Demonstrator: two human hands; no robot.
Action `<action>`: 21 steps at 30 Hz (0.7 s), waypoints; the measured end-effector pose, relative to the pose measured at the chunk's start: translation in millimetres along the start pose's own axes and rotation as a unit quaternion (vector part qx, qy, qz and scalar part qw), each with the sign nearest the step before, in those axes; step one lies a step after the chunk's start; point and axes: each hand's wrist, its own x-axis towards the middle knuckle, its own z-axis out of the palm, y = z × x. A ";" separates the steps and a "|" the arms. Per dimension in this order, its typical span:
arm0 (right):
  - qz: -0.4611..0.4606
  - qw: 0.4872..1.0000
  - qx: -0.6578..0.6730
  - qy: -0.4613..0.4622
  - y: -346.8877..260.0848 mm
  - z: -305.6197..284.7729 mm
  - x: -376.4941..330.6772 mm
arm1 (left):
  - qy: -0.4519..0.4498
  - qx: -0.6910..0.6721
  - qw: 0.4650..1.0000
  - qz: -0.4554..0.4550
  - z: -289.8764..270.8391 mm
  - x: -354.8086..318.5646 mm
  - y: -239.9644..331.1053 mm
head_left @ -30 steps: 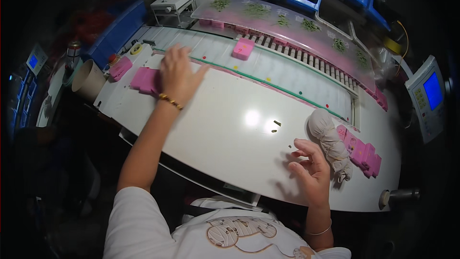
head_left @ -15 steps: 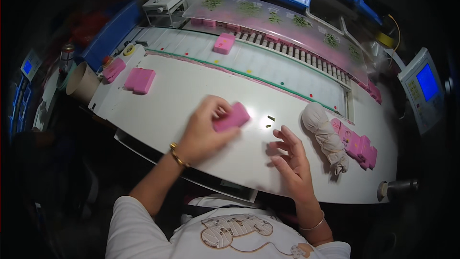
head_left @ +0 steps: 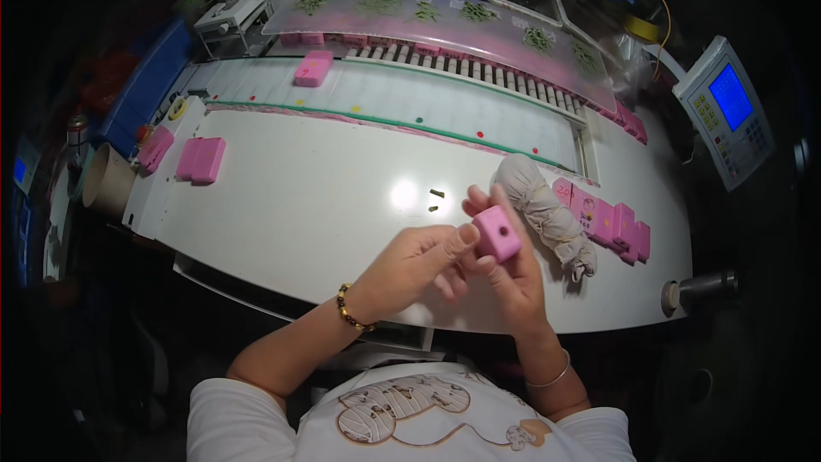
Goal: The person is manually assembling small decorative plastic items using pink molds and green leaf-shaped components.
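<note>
Both my hands meet over the right half of the white table, around a pink block (head_left: 494,244) that looks like a rubber mould. A dark round hole shows in the face turned toward me. My right hand (head_left: 517,278) is closed on it, fingers behind and thumb at the lower edge. On its left edge lies the thumb of my left hand (head_left: 419,261); that hand's other fingers curl below, slightly blurred. Just beyond my hands lie two small dark green slivers (head_left: 436,195). A twisted whitish cloth bundle (head_left: 543,214) lies right beside my right hand.
More pink blocks (head_left: 629,227) lie beyond the cloth, others (head_left: 202,160) at the left. One pink block (head_left: 314,68) sits on the pale conveyor strip (head_left: 385,98), with rollers (head_left: 462,68) behind. A keypad screen (head_left: 731,107) stands right; a brown bin (head_left: 109,180) is left.
The pink block has moved right from my left hand into my right hand, which was open and has closed on it. The whole view has shifted right.
</note>
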 end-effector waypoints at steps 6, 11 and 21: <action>-0.052 0.995 -0.085 -0.005 5.5 6.4 2.5 | -0.009 -0.037 0.999 0.010 9.3 1.4 -2.1; 0.054 0.987 0.109 0.108 10.5 4.5 3.0 | -0.008 0.039 0.998 0.045 15.5 2.6 -10.2; 0.127 0.929 0.298 0.176 2.5 -18.4 12.7 | 0.079 0.228 0.961 0.134 -18.5 -13.8 4.1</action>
